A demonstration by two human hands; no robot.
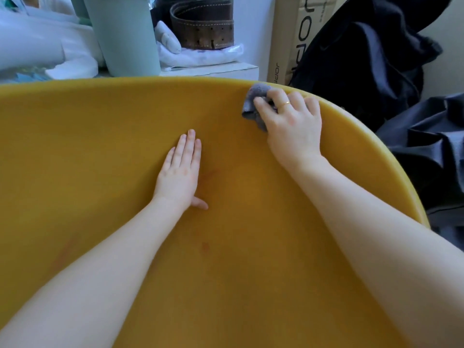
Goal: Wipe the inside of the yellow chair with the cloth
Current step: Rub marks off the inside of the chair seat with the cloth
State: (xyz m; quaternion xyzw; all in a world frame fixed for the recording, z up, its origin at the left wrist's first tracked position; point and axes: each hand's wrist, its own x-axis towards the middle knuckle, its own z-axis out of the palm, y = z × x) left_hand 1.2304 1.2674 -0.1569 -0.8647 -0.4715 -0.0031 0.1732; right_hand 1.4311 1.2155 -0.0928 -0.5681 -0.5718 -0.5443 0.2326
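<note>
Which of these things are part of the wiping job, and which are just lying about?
Part of the job: yellow chair, grey cloth, right hand pressing it, left hand flat on the seat.

Lying about: brown belt, green bin, cardboard box, dark clothing.

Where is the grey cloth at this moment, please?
In the head view, the grey cloth sits upper right, pressed under the right hand against the yellow chair just below its rim.

We can read only "JOPP" printed sideways on the tall cardboard box (286, 38) at far right; its larger lettering is partly hidden.
</note>
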